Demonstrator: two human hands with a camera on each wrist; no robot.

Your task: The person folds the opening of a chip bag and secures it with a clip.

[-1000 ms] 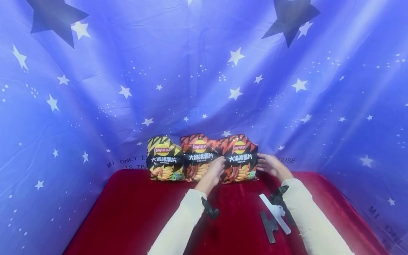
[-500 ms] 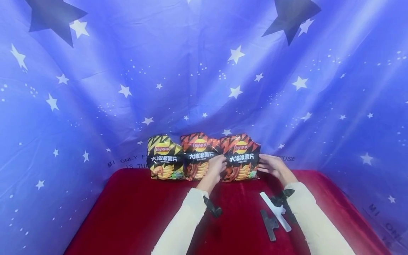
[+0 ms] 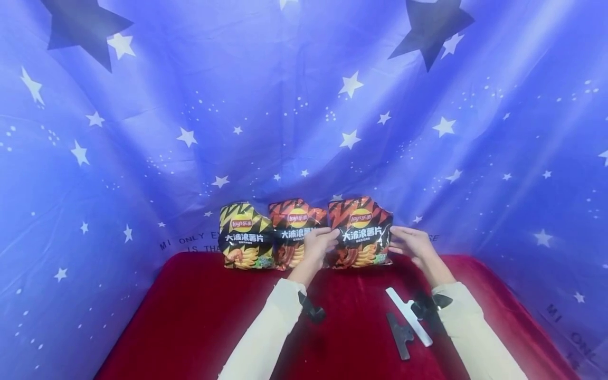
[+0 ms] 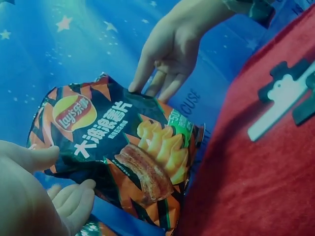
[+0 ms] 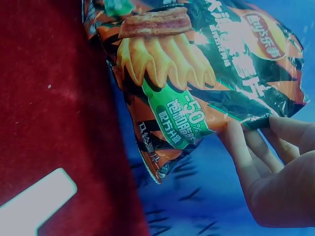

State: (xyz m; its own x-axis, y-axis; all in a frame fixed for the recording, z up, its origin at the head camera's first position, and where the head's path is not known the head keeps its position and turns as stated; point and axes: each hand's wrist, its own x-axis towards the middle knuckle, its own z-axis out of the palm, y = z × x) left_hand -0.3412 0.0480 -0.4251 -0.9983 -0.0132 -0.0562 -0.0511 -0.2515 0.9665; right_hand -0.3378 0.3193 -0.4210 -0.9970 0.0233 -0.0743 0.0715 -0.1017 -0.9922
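A red-and-black Lay's bag of potato chips (image 3: 362,232) stands upright at the right end of a row, between my two hands. My left hand (image 3: 319,247) touches its left edge, thumb toward the front, fingers fairly straight. Along the opposite edge, my right hand (image 3: 414,245) rests its extended fingertips; the right wrist view shows these fingers (image 5: 241,147) against the bag's side. A second red-and-black chip bag (image 3: 295,219) is partly hidden behind my left hand. Farther left stands a yellow-and-black chip bag (image 3: 246,235), apart from both hands.
A white long-jawed clip (image 3: 409,317) lies on the red cloth-covered table (image 3: 214,316), near my right forearm. Beside it is a dark clip (image 3: 400,336). Behind the bags hangs a blue star-patterned curtain (image 3: 285,132).
The rightmost chip bag has shifted right, widening its gap from the middle bag. My right hand has moved right along with it; the left hand has shifted slightly. The other bags stay put.
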